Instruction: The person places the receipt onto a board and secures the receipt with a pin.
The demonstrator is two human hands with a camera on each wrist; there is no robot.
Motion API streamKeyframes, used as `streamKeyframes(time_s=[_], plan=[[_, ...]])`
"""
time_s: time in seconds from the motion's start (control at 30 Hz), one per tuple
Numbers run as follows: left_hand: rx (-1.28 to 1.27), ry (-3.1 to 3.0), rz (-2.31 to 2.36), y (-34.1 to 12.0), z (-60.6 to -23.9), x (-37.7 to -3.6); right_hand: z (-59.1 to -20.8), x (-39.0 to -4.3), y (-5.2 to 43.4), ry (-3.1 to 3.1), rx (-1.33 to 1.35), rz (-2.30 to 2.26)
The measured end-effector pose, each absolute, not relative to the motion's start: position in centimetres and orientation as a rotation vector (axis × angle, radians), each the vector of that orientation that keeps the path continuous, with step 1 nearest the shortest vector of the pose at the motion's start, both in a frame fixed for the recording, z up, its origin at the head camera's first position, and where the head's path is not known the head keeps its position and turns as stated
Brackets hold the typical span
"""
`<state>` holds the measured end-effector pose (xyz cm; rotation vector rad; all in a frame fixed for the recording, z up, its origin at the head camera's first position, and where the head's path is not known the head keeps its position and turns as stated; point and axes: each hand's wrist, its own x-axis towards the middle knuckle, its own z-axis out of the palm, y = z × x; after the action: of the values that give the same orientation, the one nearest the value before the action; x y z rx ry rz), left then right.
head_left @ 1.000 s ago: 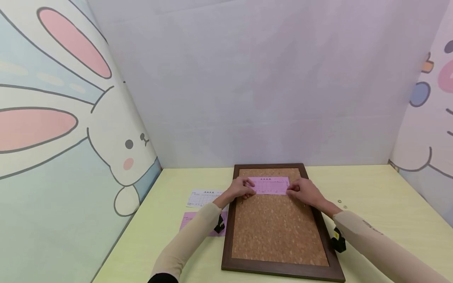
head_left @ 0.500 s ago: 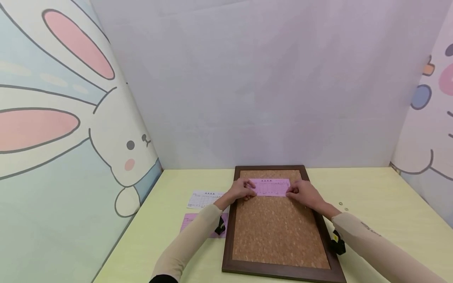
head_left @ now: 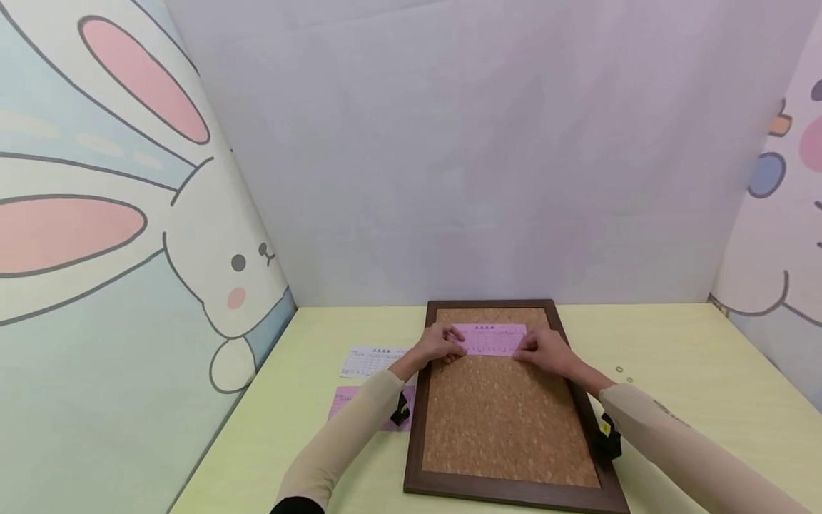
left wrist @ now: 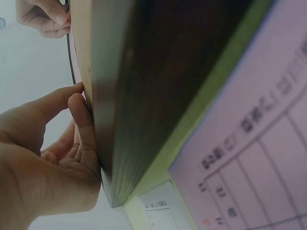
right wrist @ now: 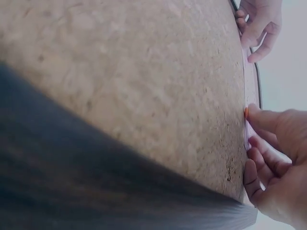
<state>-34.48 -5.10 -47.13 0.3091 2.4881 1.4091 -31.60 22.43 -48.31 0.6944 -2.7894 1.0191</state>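
A pink printed form slip (head_left: 491,339) lies across the upper part of a framed cork board (head_left: 507,421). My left hand (head_left: 441,343) holds the slip's left end, index finger and thumb apart on the paper. At the slip's lower right corner, my right hand (head_left: 546,350) pinches a small orange piece (right wrist: 246,112), like a thumbtack head, against the paper. The left wrist view shows the left hand (left wrist: 67,143) with its thumb and index fingertips at the slip's edge. My right hand's other fingers (right wrist: 254,177) curl near the cork in the right wrist view.
Left of the board lie a white form slip (head_left: 369,362) and another pink slip (head_left: 343,401), both partly hidden by my left arm. Two tiny round things (head_left: 619,369) lie on the table right of the board. A pale cloth wall (head_left: 488,178) stands behind the board.
My right hand's fingertips have shifted slightly left, from the slip's right edge onto its lower right corner. My left hand has stayed on the slip's left end.
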Motion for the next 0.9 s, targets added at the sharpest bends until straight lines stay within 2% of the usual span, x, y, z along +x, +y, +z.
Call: streamKeyframes(time_s=[0.4,0.9], plan=[[0.288,2.492,1.412,-4.96,-47.04,-34.44,-48.44,-32.24,23.1,-2.767,0.52,1.048],[0.276,2.494,1.408,-4.79,-46.97,-34.43,-47.84,-31.79,22.57,-2.838,0.767,1.095]])
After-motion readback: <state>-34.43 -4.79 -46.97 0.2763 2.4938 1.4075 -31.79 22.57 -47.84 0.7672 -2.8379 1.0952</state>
